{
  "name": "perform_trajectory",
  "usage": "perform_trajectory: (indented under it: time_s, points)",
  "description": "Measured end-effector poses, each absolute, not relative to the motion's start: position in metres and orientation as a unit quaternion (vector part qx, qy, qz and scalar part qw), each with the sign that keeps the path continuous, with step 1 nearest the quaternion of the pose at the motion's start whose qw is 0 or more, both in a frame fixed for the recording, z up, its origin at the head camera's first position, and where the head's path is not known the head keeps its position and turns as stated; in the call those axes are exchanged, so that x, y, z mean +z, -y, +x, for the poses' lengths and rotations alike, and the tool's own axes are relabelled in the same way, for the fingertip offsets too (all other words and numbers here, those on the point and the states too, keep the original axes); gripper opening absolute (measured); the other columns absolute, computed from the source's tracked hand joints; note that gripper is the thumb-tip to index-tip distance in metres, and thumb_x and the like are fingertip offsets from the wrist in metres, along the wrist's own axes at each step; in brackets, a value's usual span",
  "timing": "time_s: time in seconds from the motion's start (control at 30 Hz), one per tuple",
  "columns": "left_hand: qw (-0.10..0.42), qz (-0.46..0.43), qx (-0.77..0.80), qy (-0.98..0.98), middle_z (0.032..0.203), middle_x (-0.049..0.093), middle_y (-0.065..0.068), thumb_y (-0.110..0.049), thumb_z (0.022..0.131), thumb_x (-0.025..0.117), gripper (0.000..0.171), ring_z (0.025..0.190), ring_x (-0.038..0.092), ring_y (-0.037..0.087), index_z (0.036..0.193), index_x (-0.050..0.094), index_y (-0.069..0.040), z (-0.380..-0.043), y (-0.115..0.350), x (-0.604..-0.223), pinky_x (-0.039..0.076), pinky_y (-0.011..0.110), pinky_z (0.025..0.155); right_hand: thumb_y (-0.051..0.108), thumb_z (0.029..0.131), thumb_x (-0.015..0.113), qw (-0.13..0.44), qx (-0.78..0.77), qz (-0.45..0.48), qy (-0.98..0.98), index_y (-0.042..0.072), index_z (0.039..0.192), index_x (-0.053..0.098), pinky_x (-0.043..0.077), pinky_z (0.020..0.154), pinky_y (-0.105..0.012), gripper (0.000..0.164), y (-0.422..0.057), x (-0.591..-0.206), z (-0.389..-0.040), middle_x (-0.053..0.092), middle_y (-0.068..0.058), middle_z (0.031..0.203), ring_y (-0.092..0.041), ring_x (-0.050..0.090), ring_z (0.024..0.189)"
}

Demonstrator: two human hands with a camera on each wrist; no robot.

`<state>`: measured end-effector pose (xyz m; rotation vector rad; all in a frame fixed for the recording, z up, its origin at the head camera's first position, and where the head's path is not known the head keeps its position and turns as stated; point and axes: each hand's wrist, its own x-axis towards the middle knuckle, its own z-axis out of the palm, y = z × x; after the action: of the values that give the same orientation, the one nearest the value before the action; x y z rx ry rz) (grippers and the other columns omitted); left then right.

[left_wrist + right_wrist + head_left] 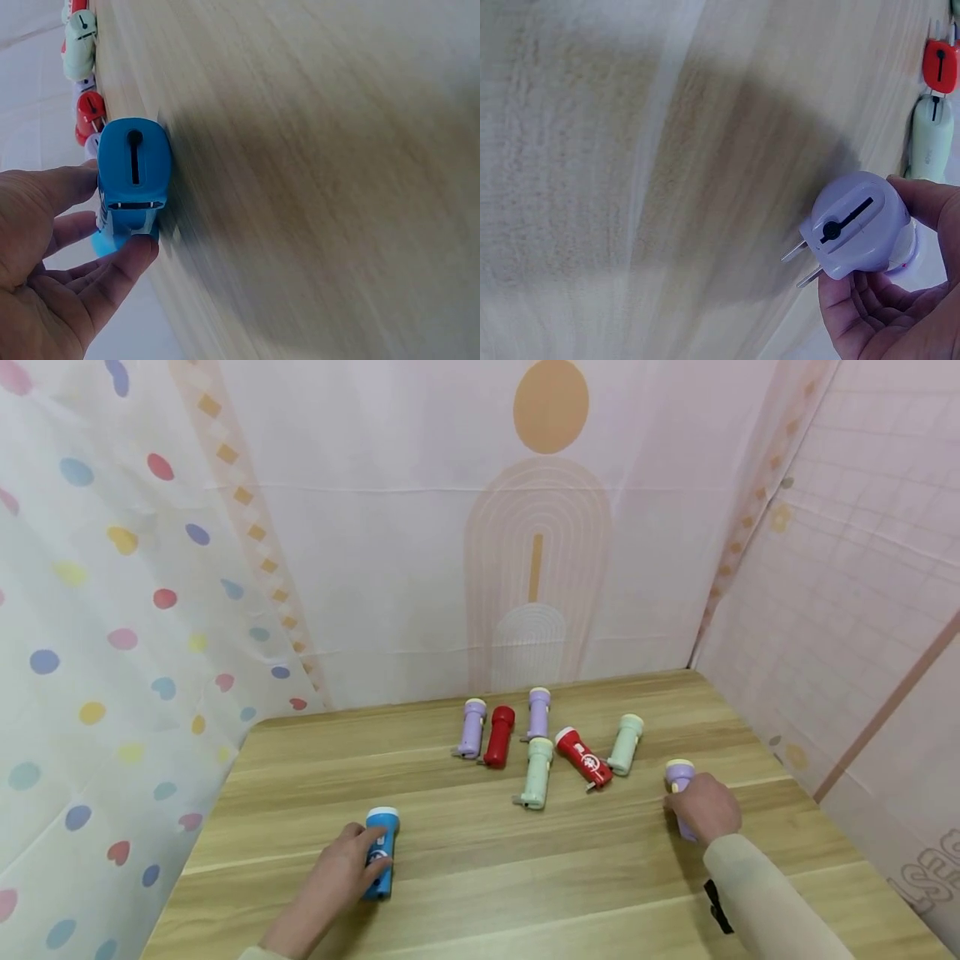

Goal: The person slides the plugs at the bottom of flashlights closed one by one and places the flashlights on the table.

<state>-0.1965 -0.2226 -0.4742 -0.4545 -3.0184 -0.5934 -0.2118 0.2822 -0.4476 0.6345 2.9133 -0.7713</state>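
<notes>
On the left of the table my left hand (337, 870) grips a blue flashlight (383, 821) with a white rim, thumb on one side and fingers on the other. The flashlight's slotted tail faces the left wrist view, with no prongs standing out from it. At the right, my right hand (708, 810) holds a purple flashlight (679, 770) with a cream rim between thumb and fingers. Two metal plug prongs (810, 276) stick out of its tail end. Parts of both flashlights' bodies are hidden behind the hands.
Toward the back lie two purple flashlights (472, 729) (538, 714), a plain red flashlight (498, 739), a red flashlight with a white print (582, 758) and two green flashlights (537, 774) (626, 747). Patterned curtains (375, 568) border the wooden table (480, 877).
</notes>
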Motion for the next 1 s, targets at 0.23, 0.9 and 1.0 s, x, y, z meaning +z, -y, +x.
perform_trajectory:
  time_s: [0.23,0.9,1.0]
  points:
    - [0.022,-0.153,-0.193,0.969,0.106,0.057,0.025,-0.015,0.085,0.078,0.04,0.082,0.062,0.029,0.118,0.065,0.004,-0.196,0.224,-0.474,0.056,0.046,0.071,0.023,0.084,0.068,0.017,-0.261,0.196,-0.945,-0.015,0.096,0.057,0.05,0.056,-0.042,0.042,-0.278,-0.444,-0.214,0.063,-0.024,0.081,-0.033,0.062,0.07]
    - [0.019,-0.135,-0.202,0.97,0.109,0.057,0.027,-0.013,0.086,0.078,0.04,0.088,0.063,0.032,0.119,0.065,0.006,-0.196,0.221,-0.476,0.056,0.048,0.075,0.027,0.089,0.065,0.01,-0.264,0.191,-0.945,-0.016,0.1,0.053,0.05,0.057,-0.042,0.046,-0.271,-0.437,-0.213,0.062,-0.025,0.082,-0.035,0.062,0.072]
    - [0.02,-0.134,-0.205,0.969,0.109,0.058,0.026,-0.012,0.086,0.077,0.04,0.089,0.063,0.032,0.119,0.064,0.006,-0.196,0.222,-0.475,0.056,0.047,0.075,0.029,0.09,0.064,0.003,-0.268,0.191,-0.944,-0.015,0.099,0.053,0.048,0.056,-0.042,0.046,-0.268,-0.437,-0.213,0.061,-0.024,0.082,-0.034,0.061,0.072]
